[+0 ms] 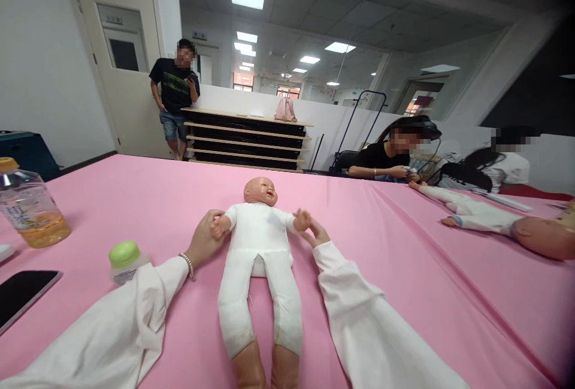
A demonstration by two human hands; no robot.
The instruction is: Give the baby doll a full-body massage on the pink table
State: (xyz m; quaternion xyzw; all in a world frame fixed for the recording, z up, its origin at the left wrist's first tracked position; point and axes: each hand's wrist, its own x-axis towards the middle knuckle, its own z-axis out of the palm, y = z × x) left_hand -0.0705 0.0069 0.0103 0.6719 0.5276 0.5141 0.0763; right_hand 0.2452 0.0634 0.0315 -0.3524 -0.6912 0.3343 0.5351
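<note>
A baby doll (258,227) with a white cloth body lies on its back on the pink tablecloth (359,239), head away from me and feet toward me. My left hand (205,242), with a beaded bracelet at the wrist, is closed around the doll's hand on the left side. On the other side, my right hand (318,233) holds the doll's other hand, with its fingers partly hidden behind it. Both doll arms are spread outward. Beside my left sleeve stands a small jar (127,262) with a green lid.
At the left are a drink bottle (33,212) and a dark phone (24,296). Another baby doll (494,218) lies at the right, near a seated person (381,158). Someone stands (175,92) by the door, beside stacked boards (247,137).
</note>
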